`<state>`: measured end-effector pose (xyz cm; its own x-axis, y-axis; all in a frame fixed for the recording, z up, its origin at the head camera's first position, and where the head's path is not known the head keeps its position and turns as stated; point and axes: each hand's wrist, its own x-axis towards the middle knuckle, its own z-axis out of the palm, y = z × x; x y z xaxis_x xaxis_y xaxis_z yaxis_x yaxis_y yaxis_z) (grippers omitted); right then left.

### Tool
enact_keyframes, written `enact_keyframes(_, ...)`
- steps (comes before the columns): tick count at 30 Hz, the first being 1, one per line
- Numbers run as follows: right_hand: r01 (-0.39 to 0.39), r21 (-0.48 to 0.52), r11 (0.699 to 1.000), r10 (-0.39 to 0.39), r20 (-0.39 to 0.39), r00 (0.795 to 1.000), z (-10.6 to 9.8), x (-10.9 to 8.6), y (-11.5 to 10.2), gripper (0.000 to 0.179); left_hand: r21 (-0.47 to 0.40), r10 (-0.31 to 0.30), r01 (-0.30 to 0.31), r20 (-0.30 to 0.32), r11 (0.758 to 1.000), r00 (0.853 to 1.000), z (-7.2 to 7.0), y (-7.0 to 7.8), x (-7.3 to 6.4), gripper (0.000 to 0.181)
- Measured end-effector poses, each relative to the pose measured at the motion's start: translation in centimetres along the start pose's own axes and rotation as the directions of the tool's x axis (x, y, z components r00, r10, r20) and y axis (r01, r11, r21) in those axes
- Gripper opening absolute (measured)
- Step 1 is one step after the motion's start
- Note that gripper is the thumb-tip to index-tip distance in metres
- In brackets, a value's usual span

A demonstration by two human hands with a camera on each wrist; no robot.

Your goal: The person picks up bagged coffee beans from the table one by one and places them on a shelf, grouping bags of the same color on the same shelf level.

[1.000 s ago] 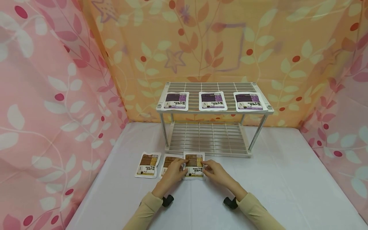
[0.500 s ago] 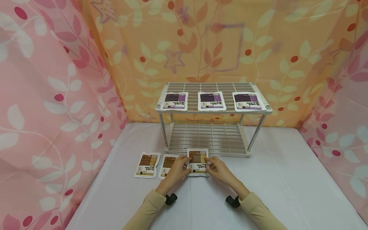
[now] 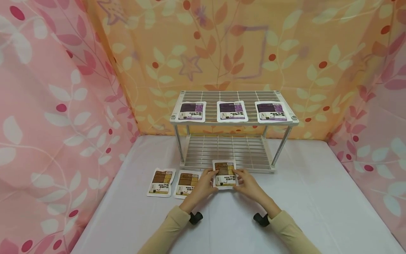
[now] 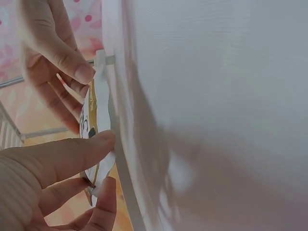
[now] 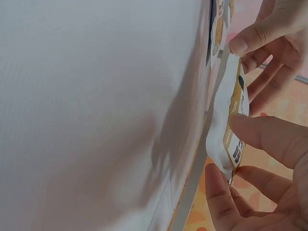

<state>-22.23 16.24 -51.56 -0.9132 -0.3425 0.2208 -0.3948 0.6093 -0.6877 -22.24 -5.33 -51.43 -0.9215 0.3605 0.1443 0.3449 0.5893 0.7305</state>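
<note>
A white pouch with a brown and gold label [image 3: 225, 173] is held between both hands at the front edge of the rack's lower shelf. My left hand [image 3: 204, 183] pinches its left side, and my right hand [image 3: 248, 185] pinches the right side. In the left wrist view, the pouch [image 4: 99, 110] is seen edge-on, raised off the white cloth, with thumbs and fingers on its two sides. The right wrist view also shows the pouch [image 5: 225, 125] from its lower edge. Two like pouches lie left of my hands: one outer pouch [image 3: 161, 182] and one inner pouch [image 3: 186, 183], partly hidden by my left hand.
A white two-tier wire rack [image 3: 234, 123] stands at the back of the white-covered table [image 3: 301, 197]. Three purple-labelled pouches, a left [image 3: 191, 112], a middle [image 3: 232, 111] and a right one [image 3: 272, 112], lie on its top shelf. Patterned cloth [image 3: 158, 77] encloses the table.
Both hands have lifted the brown-labelled pouch and moved it right and away from me, toward the lower shelf. More of the inner pouch on the table now shows.
</note>
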Motion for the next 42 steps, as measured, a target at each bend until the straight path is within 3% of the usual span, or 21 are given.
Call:
enact_keyframes(9,0.013,-0.030,0.999,-0.013,-0.026,1.000,-0.7,-0.2,0.8,0.074,-0.013,0.006,-0.006,0.001,1.000,1.000,0.8,1.0,1.0,0.075)
enact_keyframes(16,-0.023,-0.061,0.998,0.021,-0.029,0.999,-1.4,-0.2,1.4,0.075,0.033,0.019,-0.018,-0.041,0.999,0.999,1.8,1.4,1.8,0.073)
enact_keyframes(23,-0.066,-0.088,0.994,0.062,-0.052,0.997,-2.3,-0.3,1.9,0.073,0.105,0.079,-0.074,-0.051,0.992,0.996,2.8,2.2,2.9,0.067)
enact_keyframes(36,-0.030,-0.155,0.987,0.014,-0.103,0.995,-3.6,-0.7,3.3,0.071,0.182,0.141,-0.133,-0.035,0.974,0.989,4.4,3.4,4.6,0.062)
enact_keyframes(42,0.001,-0.234,0.972,-0.035,-0.139,0.990,-4.3,-0.5,3.9,0.066,0.235,0.169,-0.159,-0.022,0.959,0.985,4.9,3.9,5.6,0.055)
